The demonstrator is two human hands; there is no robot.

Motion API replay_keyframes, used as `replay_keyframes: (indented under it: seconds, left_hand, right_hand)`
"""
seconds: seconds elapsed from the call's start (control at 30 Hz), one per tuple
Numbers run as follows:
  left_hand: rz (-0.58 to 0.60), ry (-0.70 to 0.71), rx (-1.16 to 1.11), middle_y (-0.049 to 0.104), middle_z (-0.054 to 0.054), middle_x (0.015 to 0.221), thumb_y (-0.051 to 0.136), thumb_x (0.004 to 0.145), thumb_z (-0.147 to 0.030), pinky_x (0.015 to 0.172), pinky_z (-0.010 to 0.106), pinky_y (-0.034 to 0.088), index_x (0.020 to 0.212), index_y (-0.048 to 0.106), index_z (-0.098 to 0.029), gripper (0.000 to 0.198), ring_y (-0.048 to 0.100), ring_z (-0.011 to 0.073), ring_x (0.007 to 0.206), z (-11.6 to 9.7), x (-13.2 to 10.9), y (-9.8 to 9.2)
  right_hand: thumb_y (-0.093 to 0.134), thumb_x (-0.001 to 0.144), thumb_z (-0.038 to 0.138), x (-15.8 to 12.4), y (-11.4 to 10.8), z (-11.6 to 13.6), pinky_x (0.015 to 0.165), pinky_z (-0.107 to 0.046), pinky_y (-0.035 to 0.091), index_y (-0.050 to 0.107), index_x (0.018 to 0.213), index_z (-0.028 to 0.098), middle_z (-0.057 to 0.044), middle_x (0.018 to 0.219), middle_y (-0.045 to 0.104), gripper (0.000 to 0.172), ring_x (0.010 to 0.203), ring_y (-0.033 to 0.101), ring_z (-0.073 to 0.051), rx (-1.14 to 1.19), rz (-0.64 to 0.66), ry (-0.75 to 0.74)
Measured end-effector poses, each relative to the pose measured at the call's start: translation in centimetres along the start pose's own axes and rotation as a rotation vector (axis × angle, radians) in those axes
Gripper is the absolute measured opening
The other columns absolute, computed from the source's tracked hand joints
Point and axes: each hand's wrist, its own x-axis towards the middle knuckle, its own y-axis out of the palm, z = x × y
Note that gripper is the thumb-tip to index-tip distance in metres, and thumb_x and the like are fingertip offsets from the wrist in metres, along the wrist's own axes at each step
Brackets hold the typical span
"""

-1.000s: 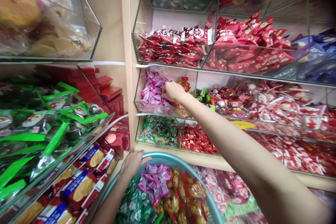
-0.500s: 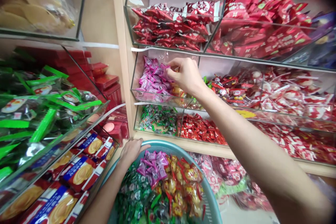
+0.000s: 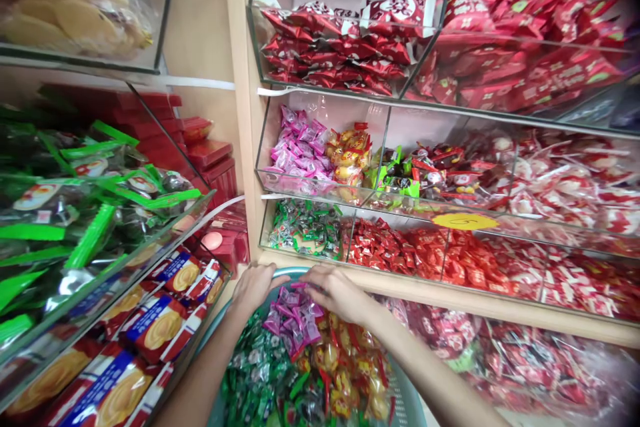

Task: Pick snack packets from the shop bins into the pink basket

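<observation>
A teal plastic basket (image 3: 403, 401) sits low in front of me, heaped with green, yellow and pink wrapped candies. My left hand (image 3: 256, 287) grips its far rim. My right hand (image 3: 336, 293) is down over the pile of pink candies (image 3: 295, 320) in the basket, fingers curled onto them. Up on the shelf, a glass bin (image 3: 320, 192) holds more pink candies (image 3: 300, 147) beside yellow-wrapped ones (image 3: 349, 152).
Glass bins fill the shelves: red packets (image 3: 345, 47) above, green candies (image 3: 305, 230) and red candies (image 3: 390, 250) below, with a yellow price tag (image 3: 465, 221). At left stand bins of green-banded packs (image 3: 90, 213) and boxed biscuits (image 3: 150, 327).
My right hand has come down from the shelf bin of pink candies to the pink candies in the basket. My left hand stays on the rim.
</observation>
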Motion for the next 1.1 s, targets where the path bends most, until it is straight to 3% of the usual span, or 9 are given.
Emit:
replay_keyframes:
  seconds: [0.17, 0.33, 0.5, 0.63, 0.73, 0.87, 1.0, 1.1]
  left_hand:
    - [-0.015, -0.003, -0.004, 0.071, 0.015, 0.093, 0.021, 0.087, -0.064, 0.073, 0.033, 0.046, 0.101, 0.063, -0.018, 0.064, 0.065, 0.0277, 0.093, 0.0, 0.0, 0.0]
    - [-0.028, -0.016, -0.035, 0.071, 0.015, 0.092, 0.009, 0.091, -0.056, 0.076, 0.035, 0.045, 0.098, 0.064, -0.018, 0.067, 0.066, 0.0273, 0.092, -0.2, -0.2, -0.3]
    - [-0.011, 0.013, -0.040, 0.070, 0.014, 0.097, 0.006, 0.094, -0.042, 0.079, 0.035, 0.045, 0.109, 0.061, -0.017, 0.063, 0.066, 0.0246, 0.091, -0.3, -0.4, -0.7]
    - [-0.022, 0.021, -0.026, 0.071, 0.014, 0.095, 0.007, 0.094, -0.040, 0.079, 0.034, 0.044, 0.107, 0.062, -0.016, 0.062, 0.066, 0.0246, 0.092, -0.4, -0.5, -0.9]
    - [-0.032, 0.001, -0.053, 0.072, 0.013, 0.093, 0.005, 0.094, -0.042, 0.077, 0.033, 0.044, 0.103, 0.063, -0.017, 0.063, 0.066, 0.0245, 0.093, -0.4, -0.5, -0.9]
    - [-0.024, -0.021, -0.103, 0.072, 0.011, 0.093, 0.006, 0.094, -0.046, 0.078, 0.032, 0.044, 0.100, 0.062, -0.020, 0.062, 0.066, 0.0225, 0.094, -0.3, -0.5, -1.0]
    - [-0.039, -0.031, -0.094, 0.072, 0.011, 0.091, 0.006, 0.093, -0.049, 0.078, 0.033, 0.044, 0.095, 0.064, -0.020, 0.064, 0.065, 0.0231, 0.095, -0.3, -0.4, -0.9]
    - [-0.056, -0.034, -0.091, 0.072, 0.012, 0.088, 0.005, 0.092, -0.051, 0.079, 0.034, 0.044, 0.091, 0.065, -0.020, 0.068, 0.066, 0.0244, 0.094, -0.4, -0.5, -0.9]
  right_hand:
    - [0.048, 0.088, 0.017, 1.0, 2.8, -2.4, 0.082, -0.029, 0.046, 0.063, 0.102, 0.015, -0.009, 0.095, 0.066, 0.020, 0.090, 0.060, -0.018, -0.098, 0.099, 0.045]
    - [0.048, 0.086, 0.014, 2.0, 2.6, -1.8, 0.079, -0.029, 0.046, 0.062, 0.096, 0.015, -0.008, 0.093, 0.065, 0.017, 0.088, 0.060, -0.018, -0.152, 0.103, 0.049]
    - [0.049, 0.086, 0.015, 2.5, 2.6, -1.8, 0.079, -0.027, 0.045, 0.062, 0.098, 0.016, -0.008, 0.095, 0.066, 0.018, 0.090, 0.061, -0.017, -0.167, 0.100, 0.041]
    - [0.050, 0.087, 0.018, 2.6, 3.3, -2.1, 0.078, -0.028, 0.044, 0.063, 0.096, 0.015, -0.009, 0.095, 0.066, 0.016, 0.091, 0.061, -0.019, -0.239, 0.180, 0.103]
    - [0.055, 0.086, 0.026, 2.6, 2.9, -1.3, 0.076, -0.028, 0.045, 0.061, 0.104, 0.015, -0.011, 0.101, 0.064, 0.022, 0.093, 0.061, -0.021, -0.249, 0.171, 0.119]
    - [0.050, 0.090, 0.033, 3.1, -0.4, 1.6, 0.075, -0.026, 0.045, 0.059, 0.108, 0.019, -0.007, 0.099, 0.063, 0.025, 0.090, 0.060, -0.018, -0.219, 0.055, -0.020]
    - [0.041, 0.094, 0.030, 5.2, -7.0, 4.9, 0.080, -0.026, 0.043, 0.062, 0.101, 0.019, -0.006, 0.096, 0.062, 0.024, 0.092, 0.056, -0.015, -0.285, -0.091, -0.208]
    - [0.044, 0.092, 0.026, 7.7, -12.1, 5.7, 0.080, -0.028, 0.042, 0.065, 0.090, 0.017, -0.006, 0.092, 0.061, 0.023, 0.088, 0.054, -0.016, -0.439, -0.194, -0.177]
